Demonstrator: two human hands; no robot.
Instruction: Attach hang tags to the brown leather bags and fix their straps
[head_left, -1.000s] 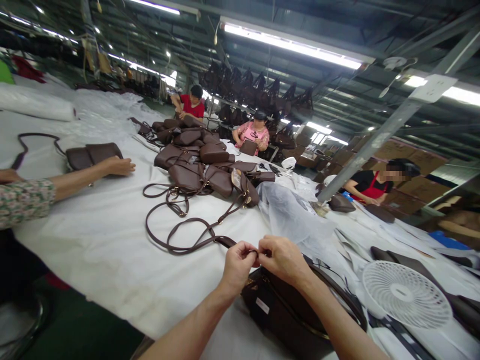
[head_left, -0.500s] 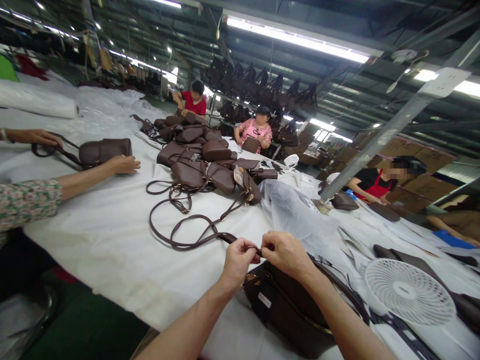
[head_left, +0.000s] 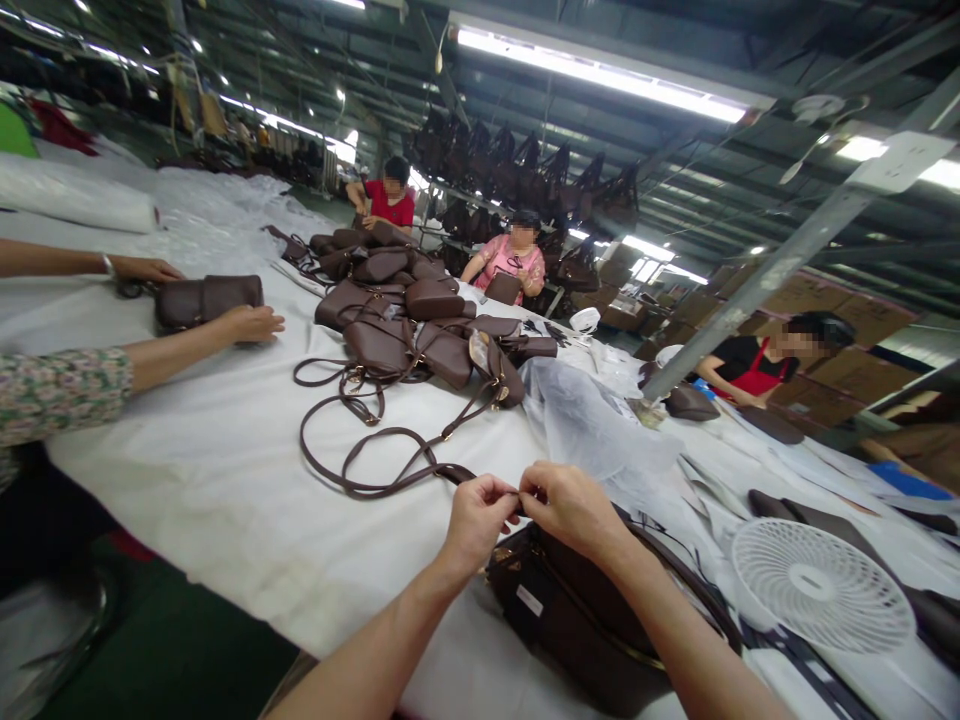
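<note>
Both my hands meet over a dark brown handbag, pinching its brown strap between them. My left hand is closed on the strap, thumb against fingers. My right hand grips the strap from the other side, fingertips almost touching the left ones. Fingers hide most of the pinched piece. The handbag lies below my hands with its zip open and a white label showing inside. From my left hand the long strap loops out over the white table cover.
A pile of brown handbags fills the table's middle. At left, a co-worker's hands handle another brown bag. A white fan stands at right, near clear plastic sheeting and a slanted metal post. Other people work beyond.
The co-worker's farther hand at left has moved right, from the bag's strap towards its body. My own hands stay almost in place on the strap, fingertips slightly shifted.
</note>
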